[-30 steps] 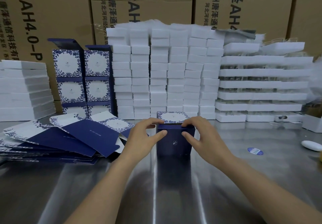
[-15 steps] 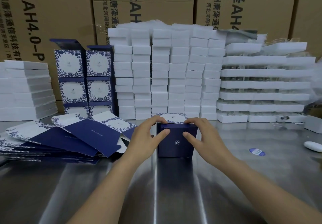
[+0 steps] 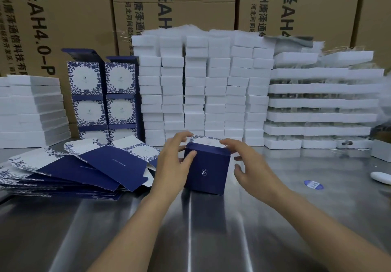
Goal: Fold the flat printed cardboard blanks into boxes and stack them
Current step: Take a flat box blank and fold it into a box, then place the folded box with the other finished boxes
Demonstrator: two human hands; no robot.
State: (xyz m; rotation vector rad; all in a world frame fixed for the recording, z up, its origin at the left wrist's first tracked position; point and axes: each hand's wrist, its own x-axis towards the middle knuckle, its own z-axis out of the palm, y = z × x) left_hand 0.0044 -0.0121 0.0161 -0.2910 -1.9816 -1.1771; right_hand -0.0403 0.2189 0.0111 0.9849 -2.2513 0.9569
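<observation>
A folded navy box [image 3: 206,169] with a small white logo and a blue-and-white floral top stands on the steel table [image 3: 190,229], slightly turned. My left hand [image 3: 173,166] grips its left side, thumb on the front face and fingers over the top edge. My right hand [image 3: 251,166] hovers just to the right of it, fingers spread and off the box. A fanned pile of flat printed blanks [image 3: 74,166] lies to the left. Folded floral boxes [image 3: 103,96] are stacked in two columns at the back left.
Tall stacks of white foam blocks [image 3: 203,89] fill the back centre, with white trays [image 3: 321,102] at the right and white slabs [image 3: 31,111] at the far left. Brown shipping cartons [image 3: 169,3] form the back wall. A blue sticker [image 3: 313,184] and a white oval object [image 3: 382,177] lie at the right.
My right hand has come off the box and moved to the right. The box has turned a little under my left hand.
</observation>
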